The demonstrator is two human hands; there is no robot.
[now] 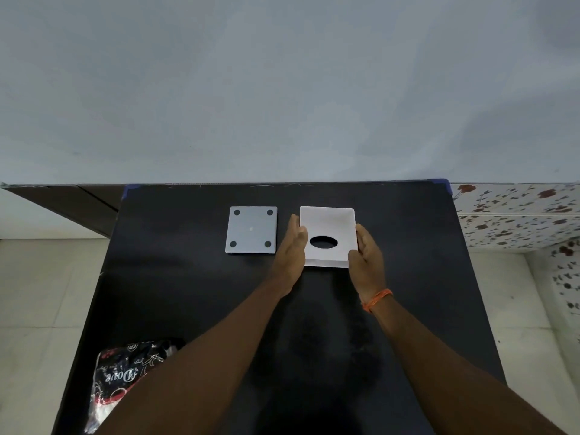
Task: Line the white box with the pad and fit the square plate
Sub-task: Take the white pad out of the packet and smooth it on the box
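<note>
At the desk's (188,277) near left corner lies a crumpled black, white and red printed plastic bag (125,375), well apart from the work. Both forearms reach over the middle of the dark top toward the far half.

There the left hand (290,249) lies flat against the left wall of the white box (328,224), fingers extended, and the right hand (365,251) cups the right wall near its front corner, an orange thread band (376,300) on that wrist. Both hands hold the box between them; whether it rests on the desk or is raised slightly, I cannot tell.

The box is open on top, and its floor shows a dark oval hole (323,242). Whether a white pad already covers that floor cannot be told, and no separate pad shows anywhere on the desk. My judgement is that this is the box-positioning or lining step.

Just left of the box, apart from it, the grey square plate (251,230) lies flat with four dark round dots at its corners. The next move probably calls for freeing one hand, lifting the plate by its edges and lowering it square to the walls.
</note>
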